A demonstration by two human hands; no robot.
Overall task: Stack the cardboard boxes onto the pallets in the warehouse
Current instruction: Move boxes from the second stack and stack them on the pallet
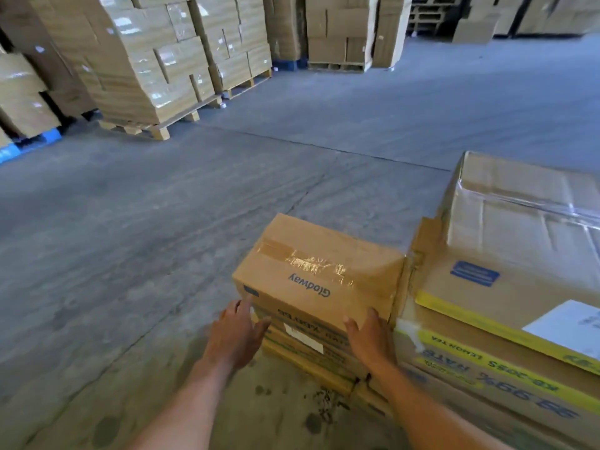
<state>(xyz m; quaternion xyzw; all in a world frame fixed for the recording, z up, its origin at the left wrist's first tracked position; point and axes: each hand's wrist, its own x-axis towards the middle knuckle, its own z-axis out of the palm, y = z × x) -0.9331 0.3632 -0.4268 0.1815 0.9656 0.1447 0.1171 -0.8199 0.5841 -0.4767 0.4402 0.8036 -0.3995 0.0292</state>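
**A:** Left hand (238, 332) and right hand (368, 336) were open, fingers straight, at the taped box's (311, 274) near face.

**B:** It sat atop a narrow stack (308, 355) beside bigger cartons (487, 319). An uneven push could've toppled it floorward.

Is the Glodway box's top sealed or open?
Sealed. The Glodway box has both top flaps flat, with shiny tape running across the seam.

Hands: 2, left hand (235, 332) and right hand (368, 339). Taped box (311, 274) between them: 1. Larger boxes (506, 297) right of grip: at least 3.
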